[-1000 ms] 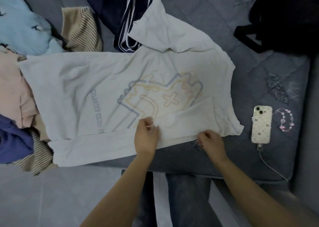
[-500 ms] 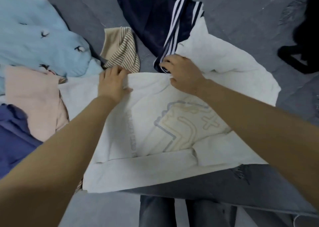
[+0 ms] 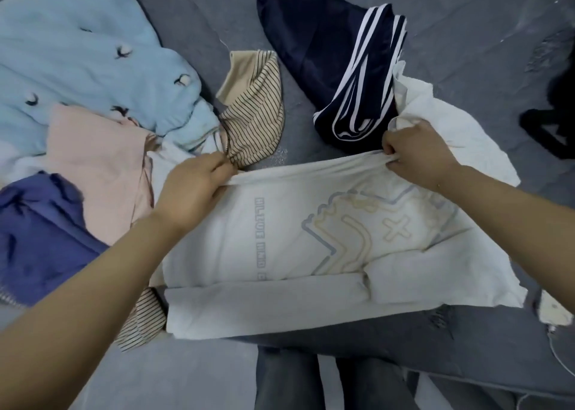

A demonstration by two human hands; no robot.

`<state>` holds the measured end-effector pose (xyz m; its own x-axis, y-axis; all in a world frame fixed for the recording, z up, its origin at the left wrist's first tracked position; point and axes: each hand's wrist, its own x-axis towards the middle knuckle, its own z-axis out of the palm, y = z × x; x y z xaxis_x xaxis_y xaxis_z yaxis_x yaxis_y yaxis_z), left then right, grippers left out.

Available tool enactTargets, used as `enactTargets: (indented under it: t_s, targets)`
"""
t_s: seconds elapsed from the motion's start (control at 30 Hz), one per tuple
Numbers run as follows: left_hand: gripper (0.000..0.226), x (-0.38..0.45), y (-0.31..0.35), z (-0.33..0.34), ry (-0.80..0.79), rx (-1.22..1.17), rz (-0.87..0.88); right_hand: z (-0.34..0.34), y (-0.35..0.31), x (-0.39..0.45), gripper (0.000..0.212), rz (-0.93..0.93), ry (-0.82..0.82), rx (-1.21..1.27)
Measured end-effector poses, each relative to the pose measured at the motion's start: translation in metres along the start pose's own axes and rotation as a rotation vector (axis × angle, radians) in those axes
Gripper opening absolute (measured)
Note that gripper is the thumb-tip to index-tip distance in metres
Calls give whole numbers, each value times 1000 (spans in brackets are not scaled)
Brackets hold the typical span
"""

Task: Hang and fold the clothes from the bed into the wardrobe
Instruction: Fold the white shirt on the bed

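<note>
Grey quilted bed [image 3: 435,11] carries the white T-shirt [image 3: 280,247] spread near its front edge, with a pale blue sweater [image 3: 77,51] cut off at the left border, a navy striped garment [image 3: 336,57] partly under the shirt's far sleeve, and a black item [image 3: 557,123] cropped at right and hard to identify. Left hand [image 3: 193,188] and right hand [image 3: 420,157] each have a clenched grip bunching the shirt's far edge, which half a second ago lay flatter under looser fingers.
</note>
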<state>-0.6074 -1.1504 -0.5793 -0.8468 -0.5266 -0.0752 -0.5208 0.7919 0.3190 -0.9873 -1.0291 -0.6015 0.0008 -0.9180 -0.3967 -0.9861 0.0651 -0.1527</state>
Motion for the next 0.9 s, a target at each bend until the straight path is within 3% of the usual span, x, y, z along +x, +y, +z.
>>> enactTargets:
  t_s: [0.1, 0.17, 0.27, 0.37, 0.43, 0.57, 0.67, 0.77, 0.9]
  targets:
    - [21, -51, 13, 3, -3, -21, -5, 10, -17, -52, 29, 67, 194, 63]
    - [23, -81, 21, 14, -27, -25, -50, 27, -31, -91, 39, 129, 173, 71]
    - [23, -116, 32, 44, -159, -85, -198, 66, -50, -135, 46, 188, 36, 107]
    - [36, -135, 41, 70, -501, -113, -341, 94, -67, -160, 64, 216, -294, 192]
    - [41, -139, 52, 74, -613, -149, -372, 98, -73, -167, 61, 256, -287, 298]
    - [34, -113, 88, 69, -461, -84, -407, 78, -74, -166, 31, 187, 10, 481]
    - [25, -72, 127, 70, -330, -184, -481, 54, -58, -155, 22, 170, 176, 477]
    - [18, -24, 168, 81, -249, -452, -581, 42, -33, -134, 35, 267, 244, 415]
    - [21, 25, 211, 112, -236, -721, -671, 45, -7, -89, 59, 367, 97, 393]
